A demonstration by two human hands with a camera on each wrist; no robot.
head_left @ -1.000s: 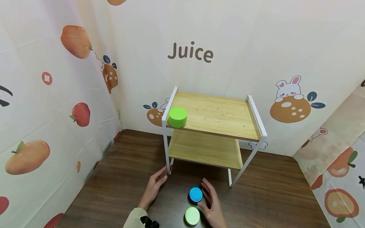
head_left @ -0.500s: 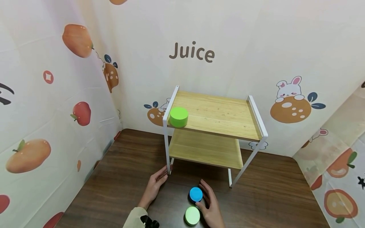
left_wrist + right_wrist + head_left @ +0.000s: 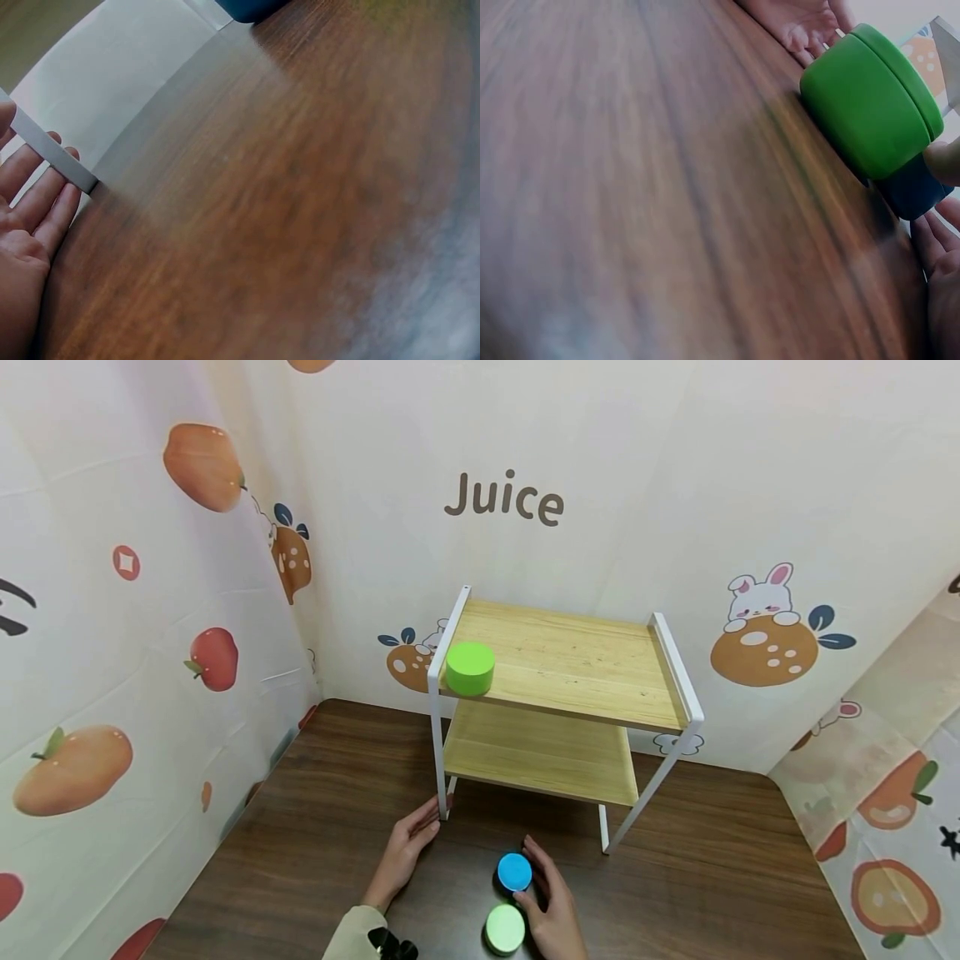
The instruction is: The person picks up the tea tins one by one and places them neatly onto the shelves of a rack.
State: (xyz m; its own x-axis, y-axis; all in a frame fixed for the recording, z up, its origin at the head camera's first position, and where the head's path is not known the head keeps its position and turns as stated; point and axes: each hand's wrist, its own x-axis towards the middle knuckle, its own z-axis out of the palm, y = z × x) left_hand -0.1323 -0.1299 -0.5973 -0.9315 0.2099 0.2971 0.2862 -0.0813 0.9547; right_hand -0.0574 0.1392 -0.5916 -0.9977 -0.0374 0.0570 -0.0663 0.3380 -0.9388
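My left hand [image 3: 403, 853] holds the lower left front leg of a two-tier shelf [image 3: 570, 664]. Its fingers pass behind the white leg [image 3: 51, 150] in the left wrist view, the thumb on the near side. My right hand [image 3: 553, 906] curls round the right side of a small blue lidded jar [image 3: 514, 871], thumb near and fingers far. In front of it stands a light green lidded jar [image 3: 505, 929]. Seen from the right wrist, this green jar [image 3: 870, 101] partly hides the blue one [image 3: 913, 187]. Both jars stand upright on the table.
A bright green round container [image 3: 470, 669] sits at the front left corner of the upper wooden tier. The lower tier [image 3: 540, 752] lies beneath. The dark wood table [image 3: 720, 868] is bounded by printed cloth walls [image 3: 600, 460] at back and sides.
My right hand has moved slightly left, and its thumb and fingers have come in against the blue jar. The left hand stays on the shelf leg.
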